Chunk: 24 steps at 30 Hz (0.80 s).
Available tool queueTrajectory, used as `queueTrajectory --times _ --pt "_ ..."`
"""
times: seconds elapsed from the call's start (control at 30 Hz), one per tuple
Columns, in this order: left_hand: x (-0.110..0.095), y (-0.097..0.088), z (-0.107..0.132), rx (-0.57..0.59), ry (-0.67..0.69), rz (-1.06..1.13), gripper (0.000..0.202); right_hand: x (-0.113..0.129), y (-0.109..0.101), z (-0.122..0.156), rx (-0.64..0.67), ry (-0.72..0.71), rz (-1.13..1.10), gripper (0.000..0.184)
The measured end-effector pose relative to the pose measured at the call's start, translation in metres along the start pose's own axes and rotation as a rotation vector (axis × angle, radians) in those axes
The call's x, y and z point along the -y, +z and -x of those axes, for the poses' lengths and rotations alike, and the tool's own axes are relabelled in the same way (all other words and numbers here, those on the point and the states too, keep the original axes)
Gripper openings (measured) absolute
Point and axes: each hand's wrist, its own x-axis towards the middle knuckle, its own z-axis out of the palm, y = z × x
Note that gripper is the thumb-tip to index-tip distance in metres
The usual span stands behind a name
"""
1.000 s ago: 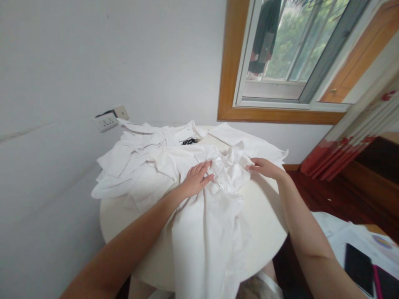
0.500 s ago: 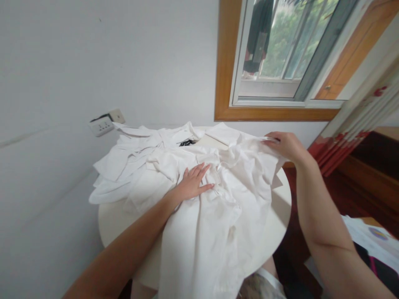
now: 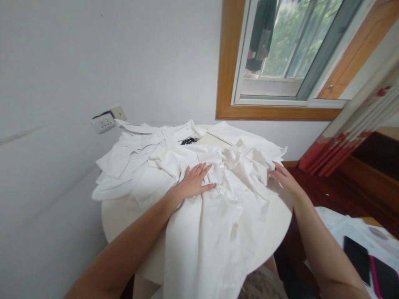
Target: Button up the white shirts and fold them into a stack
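Note:
A crumpled white garment [image 3: 224, 207] lies across a round white table [image 3: 279, 216], its lower part hanging over the front edge. My left hand [image 3: 195, 180] rests flat on the middle of it, fingers spread and thumb out to the right. At the garment's right side, my right hand [image 3: 282, 176] has its fingers closed on the fabric edge; the fingertips are partly hidden in the folds. More white cloth pieces [image 3: 121, 155] are layered at the table's left, and a flat white piece [image 3: 246, 135] lies behind the garment.
A small black patterned item [image 3: 188, 141] shows at the back of the table. Behind it are the wall, a socket [image 3: 104, 122] and a wood-framed window [image 3: 280, 112]. At lower right lie papers [image 3: 335, 224], a dark phone [image 3: 357, 257] and a pink-edged dark item [image 3: 386, 276].
My right hand has come down and toward me from the table's far right, bringing the garment's right edge inward. The left hand stays in place on the cloth. The view has shifted slightly.

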Motion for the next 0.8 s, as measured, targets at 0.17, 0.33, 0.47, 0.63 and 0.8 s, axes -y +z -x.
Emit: queueTrajectory --times 0.17,0.33,0.47,0.63,0.8 --pt "0.000 0.000 0.000 0.012 -0.001 -0.003 0.084 -0.003 0.014 -0.001 0.077 -0.144 0.584 0.033" --pt "0.001 0.002 0.001 0.013 -0.002 -0.005 0.084 0.011 0.022 0.001 0.077 -0.126 0.962 0.031" --pt "0.000 0.006 0.002 0.005 0.023 -0.009 0.084 0.033 0.007 0.001 0.181 -0.114 1.083 0.031" --pt "-0.011 0.007 0.013 0.035 -0.004 -0.007 0.087 0.066 -0.039 -0.019 0.158 -0.120 1.314 0.023" --pt "-0.015 0.004 0.039 0.030 0.007 -0.002 0.085 0.093 -0.066 -0.049 0.058 -0.140 1.461 0.019"
